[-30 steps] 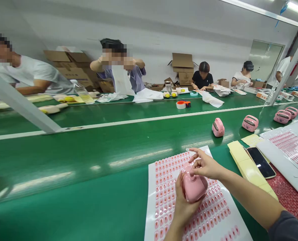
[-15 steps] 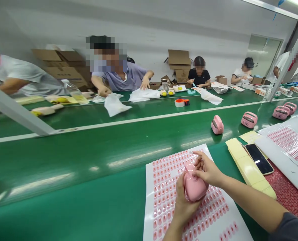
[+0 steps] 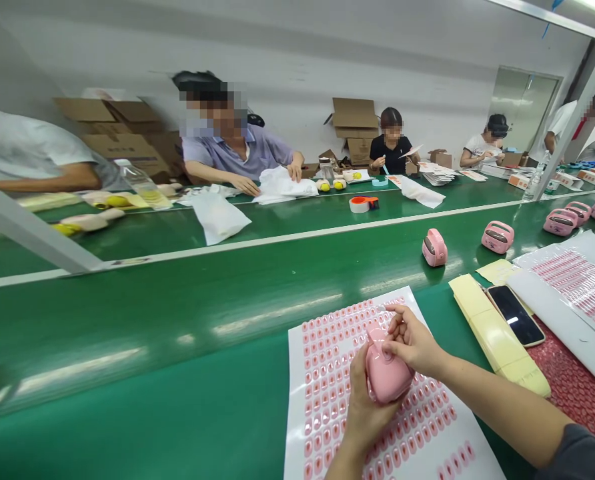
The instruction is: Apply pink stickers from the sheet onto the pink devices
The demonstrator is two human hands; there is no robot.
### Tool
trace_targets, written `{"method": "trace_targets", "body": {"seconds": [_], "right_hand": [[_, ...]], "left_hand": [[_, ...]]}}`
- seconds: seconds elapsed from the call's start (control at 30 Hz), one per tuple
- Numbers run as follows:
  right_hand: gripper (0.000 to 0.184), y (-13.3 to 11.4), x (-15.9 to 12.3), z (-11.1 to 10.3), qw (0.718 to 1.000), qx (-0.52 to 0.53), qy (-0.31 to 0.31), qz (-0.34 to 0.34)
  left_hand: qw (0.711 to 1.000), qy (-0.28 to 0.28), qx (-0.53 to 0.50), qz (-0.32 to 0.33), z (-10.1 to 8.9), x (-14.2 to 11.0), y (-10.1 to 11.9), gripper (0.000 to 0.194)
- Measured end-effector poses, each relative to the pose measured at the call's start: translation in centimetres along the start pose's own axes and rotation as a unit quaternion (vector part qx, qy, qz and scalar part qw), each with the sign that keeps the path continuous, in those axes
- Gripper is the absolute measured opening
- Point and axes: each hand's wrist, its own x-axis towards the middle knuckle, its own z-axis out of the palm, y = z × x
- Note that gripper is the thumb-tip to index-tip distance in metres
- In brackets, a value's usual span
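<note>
The pink toy (image 3: 390, 381) is in my left hand (image 3: 370, 410), over the sticker sheet (image 3: 294, 380). My left fingers wrap around it. My right hand (image 3: 413, 341) has its thumb on the toy and its fingers bent; I can't tell if they grip anything. Yellow paper (image 3: 500, 343) and a phone (image 3: 517, 316) lie to the right. Farther off, another pink toy (image 3: 434, 249) stands on the green belt (image 3: 277, 280).
</note>
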Motion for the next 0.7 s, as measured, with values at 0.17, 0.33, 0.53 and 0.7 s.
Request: {"method": "trace_targets", "body": {"seconds": [0.17, 0.33, 0.53, 0.7], "right_hand": [[0.05, 0.3, -0.7, -0.4, 0.983, -0.158, -0.006, -0.089], [0.041, 0.3, -1.8, -1.1, 0.957, -0.233, -0.051, -0.164], [0.067, -0.4, -1.6, -1.0, 0.988, -0.131, -0.045, -0.072], [0.074, 0.7, -0.6, -0.3, 0.993, -0.115, 0.006, 0.014]], "left_hand": [[1.0, 0.001, 0.003, 0.017, 0.1, 0.1, 0.4, 0.075], [0.999, 0.003, 0.029, 0.036, -0.1, 0.3, 0.7, 0.075], [0.992, -0.031, 0.057, 0.108, -0.6, 0.5, -0.8, 0.077], [0.988, -0.021, 0.075, 0.137, -0.5, 0.4, -0.6, 0.074]]}}
